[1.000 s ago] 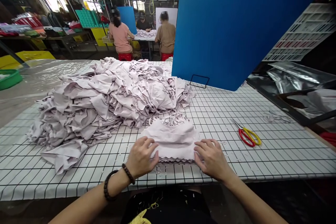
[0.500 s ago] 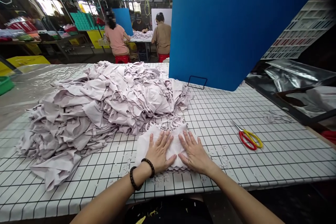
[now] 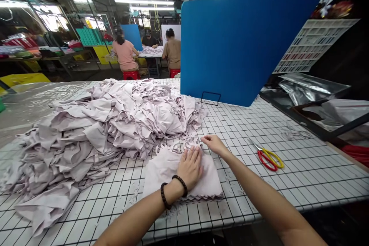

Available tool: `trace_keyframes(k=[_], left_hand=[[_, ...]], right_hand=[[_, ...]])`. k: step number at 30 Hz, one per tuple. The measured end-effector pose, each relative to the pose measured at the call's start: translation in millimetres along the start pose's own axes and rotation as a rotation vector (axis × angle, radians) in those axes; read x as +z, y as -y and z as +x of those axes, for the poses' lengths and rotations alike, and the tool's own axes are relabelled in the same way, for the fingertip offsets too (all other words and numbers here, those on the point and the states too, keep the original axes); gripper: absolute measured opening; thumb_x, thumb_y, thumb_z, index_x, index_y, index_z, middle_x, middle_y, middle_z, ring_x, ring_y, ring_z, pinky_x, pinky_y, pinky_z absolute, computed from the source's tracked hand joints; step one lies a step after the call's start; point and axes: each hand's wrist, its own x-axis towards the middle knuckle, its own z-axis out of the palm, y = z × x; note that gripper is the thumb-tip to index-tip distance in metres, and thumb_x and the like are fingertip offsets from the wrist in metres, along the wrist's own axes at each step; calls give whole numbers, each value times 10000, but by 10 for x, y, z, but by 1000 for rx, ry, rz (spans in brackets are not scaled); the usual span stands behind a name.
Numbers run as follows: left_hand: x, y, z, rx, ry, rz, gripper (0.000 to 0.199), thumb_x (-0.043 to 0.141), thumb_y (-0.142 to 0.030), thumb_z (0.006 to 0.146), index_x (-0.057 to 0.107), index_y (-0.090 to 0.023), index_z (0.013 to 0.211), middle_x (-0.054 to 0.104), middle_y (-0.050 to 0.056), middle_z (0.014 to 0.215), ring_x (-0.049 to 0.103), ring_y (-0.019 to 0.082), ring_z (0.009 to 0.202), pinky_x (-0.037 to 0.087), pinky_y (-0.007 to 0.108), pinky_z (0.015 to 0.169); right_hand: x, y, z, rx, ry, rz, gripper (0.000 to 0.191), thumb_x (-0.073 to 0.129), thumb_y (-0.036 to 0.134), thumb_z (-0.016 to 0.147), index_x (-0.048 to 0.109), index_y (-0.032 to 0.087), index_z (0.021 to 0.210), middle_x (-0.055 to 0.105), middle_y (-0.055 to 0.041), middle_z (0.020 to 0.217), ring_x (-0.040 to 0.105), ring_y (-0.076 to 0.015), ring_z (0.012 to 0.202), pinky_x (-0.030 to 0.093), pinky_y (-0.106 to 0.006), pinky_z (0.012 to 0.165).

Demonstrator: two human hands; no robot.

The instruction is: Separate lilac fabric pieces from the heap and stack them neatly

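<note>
A stack of thin pale-lilac garments [image 3: 164, 171], with narrow straps at the far end and a scalloped near edge, lies flat on the table in front of me. They look like camisole tops. My left hand [image 3: 190, 167], with dark bead bracelets on its wrist, rests palm down on the top one, fingers stretched out. At the far right corner, my right hand [image 3: 215, 144] is closed in a pinch beside the straps [image 3: 188, 142]. It seems to have a strap between thumb and forefinger; the exact grip is too small to make out.
A large heap of the same fabric [image 3: 115, 119] spreads over the left of the grid-patterned table [image 3: 245, 184]. Red-and-yellow-handled scissors [image 3: 269, 158] lie to the right. Behind stands a blue board [image 3: 225, 50] on a wire stand [image 3: 211, 98]. Several people sit at a farther table.
My right hand has lifted off the fabric and moved to the far strap end, its fingers closing. My left hand has slid right towards the middle of the stack. The view has tilted up.
</note>
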Motion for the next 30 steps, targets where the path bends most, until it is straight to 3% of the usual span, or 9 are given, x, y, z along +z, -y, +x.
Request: trace_keyframes(k=[3,8,13,20,30], left_hand=[[155,67,17,-5,-18,-34,527,343,-403,910,356,-157,1376,250,94,1493,152,276,1386,172,474,1111],[154,113,-23,-10,-12,-101,519,363,-428,903,376,-188,1363,263,86,1488,165,282,1382,186,479,1109],[143,107,-5,-22,7,-150,504,371,-442,899,397,-204,1342,306,80,1468,169,277,1380,185,493,1108],[131,112,6,-32,14,-188,485,365,-445,899,422,-208,1318,324,80,1457,176,272,1377,188,492,1107],[127,117,-12,-32,9,-207,481,386,-432,890,417,-196,1308,306,95,1461,174,275,1375,174,497,1108]], right_hand=[[134,13,231,140,109,-83,242,651,391,664,666,151,632,674,-47,648,604,-169,674,390,-226,572],[172,22,452,270,235,-13,163,711,138,492,563,130,424,535,-4,402,489,-114,472,290,-212,440],[63,-6,495,323,231,238,93,654,205,599,608,126,583,611,-15,562,393,-54,412,223,-183,362],[78,122,525,261,155,548,160,596,284,742,605,127,771,682,-84,844,386,-34,438,189,-146,324],[-62,311,836,168,67,523,172,525,244,827,635,113,820,701,-89,744,409,-41,396,197,-139,313]])
